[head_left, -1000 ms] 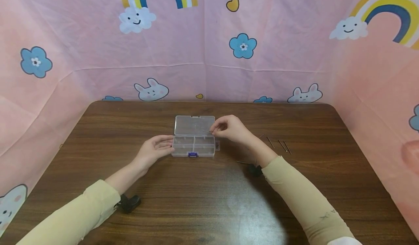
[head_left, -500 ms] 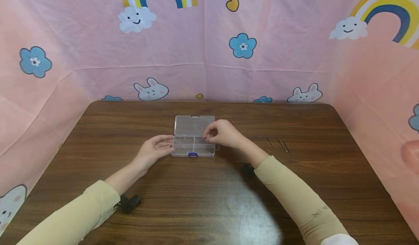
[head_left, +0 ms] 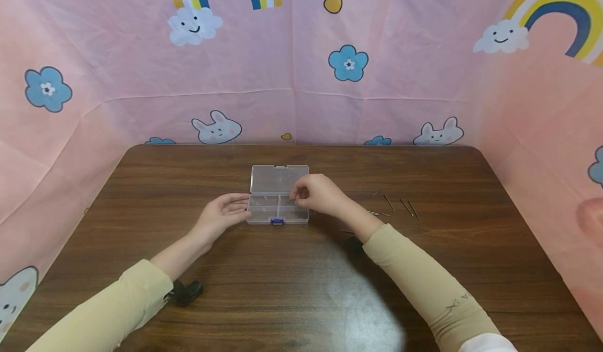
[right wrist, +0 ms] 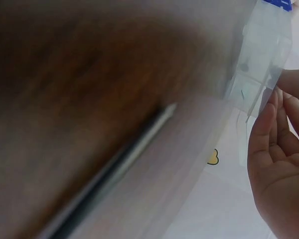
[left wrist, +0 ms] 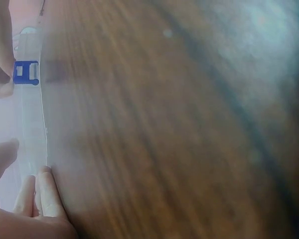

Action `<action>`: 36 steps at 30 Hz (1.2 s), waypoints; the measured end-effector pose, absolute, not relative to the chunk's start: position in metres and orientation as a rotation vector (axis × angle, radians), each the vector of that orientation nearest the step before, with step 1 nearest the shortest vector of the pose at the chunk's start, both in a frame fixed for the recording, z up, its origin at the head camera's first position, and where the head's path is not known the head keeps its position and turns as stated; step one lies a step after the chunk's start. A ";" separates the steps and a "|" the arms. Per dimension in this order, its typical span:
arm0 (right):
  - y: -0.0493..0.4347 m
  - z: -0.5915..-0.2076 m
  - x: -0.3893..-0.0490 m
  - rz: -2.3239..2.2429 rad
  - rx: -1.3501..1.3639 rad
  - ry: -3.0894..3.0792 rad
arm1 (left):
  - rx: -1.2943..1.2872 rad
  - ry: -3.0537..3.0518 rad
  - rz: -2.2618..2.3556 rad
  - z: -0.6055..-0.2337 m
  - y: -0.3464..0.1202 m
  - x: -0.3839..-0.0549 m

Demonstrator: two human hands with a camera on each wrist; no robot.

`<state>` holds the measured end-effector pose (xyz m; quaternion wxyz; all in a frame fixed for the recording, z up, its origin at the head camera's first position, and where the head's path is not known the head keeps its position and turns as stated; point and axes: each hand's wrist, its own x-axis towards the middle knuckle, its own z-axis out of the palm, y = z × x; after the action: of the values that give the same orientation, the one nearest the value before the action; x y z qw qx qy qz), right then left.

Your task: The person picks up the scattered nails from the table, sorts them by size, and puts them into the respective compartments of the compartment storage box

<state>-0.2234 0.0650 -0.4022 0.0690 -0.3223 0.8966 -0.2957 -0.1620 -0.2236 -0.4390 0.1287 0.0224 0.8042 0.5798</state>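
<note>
A clear plastic compartment box (head_left: 263, 215) stands with its lid (head_left: 278, 178) swung back and a blue latch (head_left: 277, 220) at the front. My left hand (head_left: 218, 217) touches the box's left end with fingers fairly straight; in the left wrist view those fingers (left wrist: 51, 194) lie against its side. Over the back right compartment is my right hand (head_left: 320, 192), thumb and fingers drawn together, tips reaching inside. In the right wrist view a thin dark line (right wrist: 242, 94) shows in the box near the fingertips. I cannot tell whether a nail is between them.
Several thin metal nails lie on the table right of the box, including one nail (head_left: 389, 202) and another nail (head_left: 414, 211). Others lie by the right forearm, partly covered. A pointed metal nail (right wrist: 124, 164) looms large in the right wrist view. Pink printed cloth (head_left: 301, 116) surrounds the table.
My right hand, which pinched a thin nail over the lid's right edge, has come forward and down into the back right compartment. The left hand and box stay put.
</note>
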 end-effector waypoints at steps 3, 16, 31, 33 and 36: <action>0.065 -0.402 -0.223 -0.911 -0.951 2.683 | 0.061 2.335 1.687 -0.440 -0.223 -0.162; 0.091 -0.401 -0.229 -1.241 -0.753 2.525 | 0.074 2.309 1.729 -0.439 -0.222 -0.162; 0.148 -0.394 -0.227 -1.326 -0.582 2.564 | 0.090 2.317 1.724 -0.439 -0.223 -0.162; 0.156 -0.394 -0.227 -1.327 -0.561 2.574 | 0.086 2.316 1.721 -0.439 -0.223 -0.162; 0.167 -0.393 -0.225 -1.335 -0.518 2.582 | 0.076 2.314 1.719 -0.438 -0.223 -0.161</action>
<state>-0.2250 0.1667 -0.3931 0.0942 -0.1747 0.8706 -0.4501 -0.1613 -0.2228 -0.4380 0.1287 0.0263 0.7958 0.5912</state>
